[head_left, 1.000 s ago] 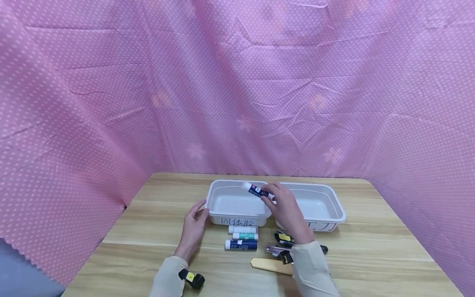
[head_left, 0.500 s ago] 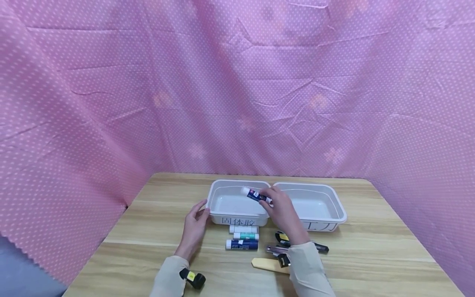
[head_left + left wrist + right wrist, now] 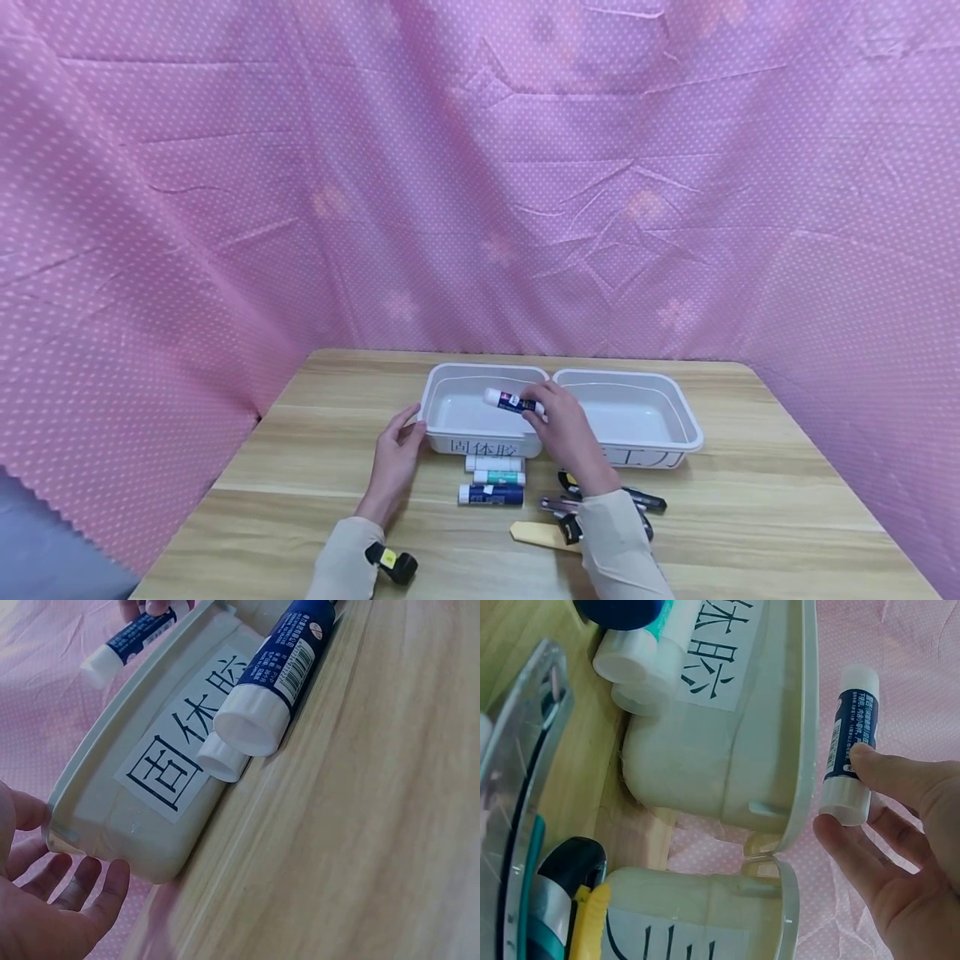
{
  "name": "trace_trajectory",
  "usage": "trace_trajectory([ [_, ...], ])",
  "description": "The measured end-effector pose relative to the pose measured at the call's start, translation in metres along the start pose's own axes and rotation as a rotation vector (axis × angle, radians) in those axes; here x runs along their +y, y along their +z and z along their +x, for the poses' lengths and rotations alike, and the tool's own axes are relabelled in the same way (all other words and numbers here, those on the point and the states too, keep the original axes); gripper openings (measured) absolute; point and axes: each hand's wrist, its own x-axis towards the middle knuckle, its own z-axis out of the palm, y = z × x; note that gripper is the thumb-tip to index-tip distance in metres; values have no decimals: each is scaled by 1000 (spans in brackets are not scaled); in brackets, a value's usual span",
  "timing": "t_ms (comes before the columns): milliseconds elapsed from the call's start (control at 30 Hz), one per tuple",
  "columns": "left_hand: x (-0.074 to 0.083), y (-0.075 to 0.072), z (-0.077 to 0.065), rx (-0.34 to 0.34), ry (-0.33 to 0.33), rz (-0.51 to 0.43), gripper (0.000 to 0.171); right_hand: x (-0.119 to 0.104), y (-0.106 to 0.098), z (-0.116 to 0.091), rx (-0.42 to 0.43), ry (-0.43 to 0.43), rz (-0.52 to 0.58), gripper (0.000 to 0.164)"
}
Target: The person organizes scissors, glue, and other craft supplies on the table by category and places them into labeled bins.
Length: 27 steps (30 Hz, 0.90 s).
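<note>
Pink dotted cloth backs a white-ended navy glue stick.

Head view farther back, facing forward-down, close wrist views from opposite sides, sharing the left bin

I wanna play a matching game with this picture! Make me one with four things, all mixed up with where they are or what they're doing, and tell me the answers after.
Things:
1. left hand
2. right hand
3. green-labelled glue stick
4. right tub

Places and states:
A. holds a blue-and-white glue stick
B. stands next to the left tub
C. touches the left tub's end
D. lies on the table between a white tube and a dark blue glue stick

Right pairs: 1-C, 2-A, 3-D, 4-B
</note>
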Motion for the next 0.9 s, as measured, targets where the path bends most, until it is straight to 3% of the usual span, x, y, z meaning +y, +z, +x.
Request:
trace_trajectory([
  [900, 2, 0, 2, 14, -15, 12, 48, 6, 19, -1, -38, 76, -64, 19],
])
